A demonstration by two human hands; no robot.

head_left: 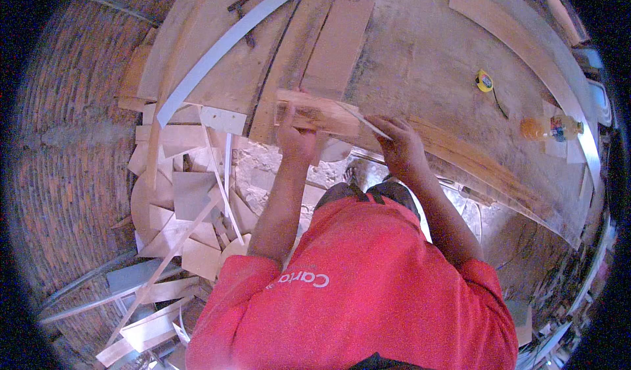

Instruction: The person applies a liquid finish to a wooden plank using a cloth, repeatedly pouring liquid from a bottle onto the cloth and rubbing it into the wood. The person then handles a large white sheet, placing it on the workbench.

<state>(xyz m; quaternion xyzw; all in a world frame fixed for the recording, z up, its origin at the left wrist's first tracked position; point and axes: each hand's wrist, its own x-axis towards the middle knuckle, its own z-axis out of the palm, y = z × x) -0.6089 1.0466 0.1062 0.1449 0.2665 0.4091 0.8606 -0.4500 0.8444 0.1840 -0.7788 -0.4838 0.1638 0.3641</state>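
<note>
A brick wall (72,153) flanks the left of the workspace. A broad wooden worktable (420,61) spans the upper field. A heap of flat wood offcuts (194,196) lies below the table's left end. A reddish-brown board (338,41) rests on the tabletop; left of it, a long white strip (204,61) appears curved by the lens. A wooden block (315,115) is held at the table's near edge. A clear bottle (552,129) with an orange tint lies toward the right. The left hand (299,140) is clamped on the block. The right hand (402,145) has its fingers closed on a slender stick (365,121), described last. A hammer (239,5) lies across the white strip's line. A yellow tape measure (484,80) sits near the bottle. The slender stick, pale, slants up-left to the block's right part; contact cannot be determined.
</note>
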